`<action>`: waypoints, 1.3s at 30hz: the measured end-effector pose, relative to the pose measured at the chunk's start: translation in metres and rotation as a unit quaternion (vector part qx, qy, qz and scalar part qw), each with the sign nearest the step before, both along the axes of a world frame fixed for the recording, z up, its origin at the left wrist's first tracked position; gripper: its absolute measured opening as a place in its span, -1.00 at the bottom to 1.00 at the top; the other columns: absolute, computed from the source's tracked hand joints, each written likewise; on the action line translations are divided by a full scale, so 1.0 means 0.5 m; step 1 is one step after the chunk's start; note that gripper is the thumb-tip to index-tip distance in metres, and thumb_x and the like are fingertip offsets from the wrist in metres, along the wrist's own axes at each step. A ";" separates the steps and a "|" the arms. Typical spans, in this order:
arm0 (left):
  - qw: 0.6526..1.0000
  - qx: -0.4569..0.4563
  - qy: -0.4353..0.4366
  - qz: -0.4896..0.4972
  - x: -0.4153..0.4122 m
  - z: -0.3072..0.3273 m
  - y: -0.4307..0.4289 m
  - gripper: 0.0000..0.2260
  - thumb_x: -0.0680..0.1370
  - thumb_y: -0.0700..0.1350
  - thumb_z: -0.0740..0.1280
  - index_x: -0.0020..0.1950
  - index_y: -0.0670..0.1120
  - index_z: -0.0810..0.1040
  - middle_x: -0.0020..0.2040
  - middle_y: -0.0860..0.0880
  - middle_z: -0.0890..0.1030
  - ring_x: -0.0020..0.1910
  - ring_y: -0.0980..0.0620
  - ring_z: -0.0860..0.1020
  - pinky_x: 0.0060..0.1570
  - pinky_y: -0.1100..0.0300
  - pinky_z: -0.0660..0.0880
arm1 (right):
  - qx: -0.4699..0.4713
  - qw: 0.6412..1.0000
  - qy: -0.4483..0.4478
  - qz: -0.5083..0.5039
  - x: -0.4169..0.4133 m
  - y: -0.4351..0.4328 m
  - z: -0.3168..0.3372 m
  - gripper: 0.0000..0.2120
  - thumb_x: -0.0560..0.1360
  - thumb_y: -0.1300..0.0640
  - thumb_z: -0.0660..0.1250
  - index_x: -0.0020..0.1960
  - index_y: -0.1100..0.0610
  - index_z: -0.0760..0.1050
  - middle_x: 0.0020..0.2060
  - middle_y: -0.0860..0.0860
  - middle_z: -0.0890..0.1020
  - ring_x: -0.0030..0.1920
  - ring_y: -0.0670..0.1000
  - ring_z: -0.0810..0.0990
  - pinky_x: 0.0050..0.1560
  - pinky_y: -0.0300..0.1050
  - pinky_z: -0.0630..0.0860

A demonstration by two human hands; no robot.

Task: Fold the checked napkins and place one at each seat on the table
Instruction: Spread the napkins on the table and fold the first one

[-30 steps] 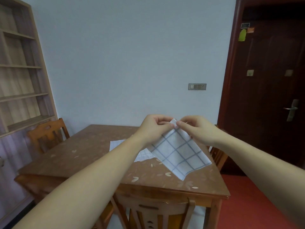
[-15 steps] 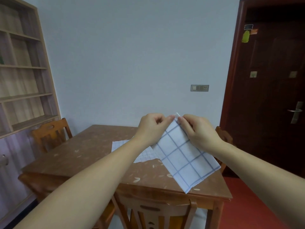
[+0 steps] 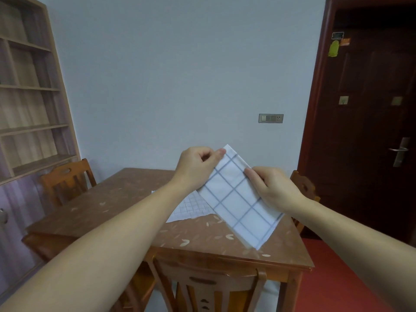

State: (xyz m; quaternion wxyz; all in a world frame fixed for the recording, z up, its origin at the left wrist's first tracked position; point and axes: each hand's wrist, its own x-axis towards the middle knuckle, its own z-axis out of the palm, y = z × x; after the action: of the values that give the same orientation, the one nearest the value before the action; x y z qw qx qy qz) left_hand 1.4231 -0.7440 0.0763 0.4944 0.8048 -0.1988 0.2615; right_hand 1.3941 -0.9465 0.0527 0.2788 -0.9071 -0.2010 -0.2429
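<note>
Table (image 3: pixel 108 212): brown top with a leaf pattern. No folded napkin lies at any place on the part in view; the forearms hide some of the top.
Seats: left chair (image 3: pixel 67 176), near chair (image 3: pixel 209 287) and right chair (image 3: pixel 302 183) show, each drawn up to its side. The far side stands against the wall. Judged: none served yet.
Cloth on table (image 3: pixel 191 206): white checked cloth lying flat and unfolded near the middle of the top, partly behind the left forearm and the held piece. Whether it is one piece or several cannot be told. Judged: still to be folded.
Held napkin (image 3: pixel 238 199): white with blue-grey checks, already doubled into a long rectangle, raised in the air over the near right part of the table and tilted, one corner uppermost, the opposite corner hanging free in front of the near right edge. It touches nothing but the hands.
Progress, judged: early; first napkin mid-fold, a further fold likely wanted, then laying down; every seat remains.
Left hand (image 3: pixel 195 167): raised at arm's length, fingers curled, pinching the napkin just below its top corner.
Right hand (image 3: pixel 272 188): lower and to the right, grasping the right-hand long edge about midway, fingers out of sight behind the cloth.
Left thumb (image 3: pixel 221 152): pressed on the near face by the top corner.
Right thumb (image 3: pixel 252 174): laid on the near face at the edge.
</note>
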 end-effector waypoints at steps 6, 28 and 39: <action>0.999 -0.042 -0.016 0.027 0.008 0.010 0.011 -0.53 0.49 0.07 0.43 -0.49 -0.11 0.35 -0.57 0.12 0.29 -0.51 0.14 0.29 -0.44 0.33 0.28 | 0.001 1.000 -0.020 0.007 -0.007 0.009 0.010 -0.51 0.65 -0.04 0.10 -0.35 0.25 0.31 -0.48 0.16 0.39 -0.43 0.12 0.36 -0.35 -0.04 0.23; 0.953 -0.143 0.227 -0.143 -0.022 -0.060 -0.049 -0.89 0.52 -0.10 0.44 0.02 -0.08 0.66 -0.03 -0.01 0.72 -0.06 0.05 0.69 -0.05 0.12 0.63 | 0.255 0.961 0.108 0.004 -0.020 -0.012 0.014 -0.58 0.65 -0.07 0.14 -0.13 0.15 0.64 -0.30 -0.07 0.72 -0.26 -0.12 0.69 -0.19 -0.14 0.57; 0.928 -0.156 0.265 -0.210 -0.024 -0.035 -0.029 -0.91 0.57 -0.23 0.35 -0.01 -0.17 0.65 -0.09 -0.07 0.73 -0.12 -0.02 0.69 -0.13 0.14 0.62 | 0.355 0.866 0.317 0.156 -0.024 -0.057 0.042 -0.75 0.62 0.26 0.17 -0.05 0.18 0.63 -0.21 0.16 0.67 -0.25 0.12 0.64 -0.32 -0.14 0.57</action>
State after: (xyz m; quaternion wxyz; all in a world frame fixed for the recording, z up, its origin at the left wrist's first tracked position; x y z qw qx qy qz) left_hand 1.4110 -0.7586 0.0588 0.6921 0.6971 -0.1822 -0.0433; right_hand 1.3819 -0.9749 0.0737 0.6650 -0.7317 -0.1413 0.0493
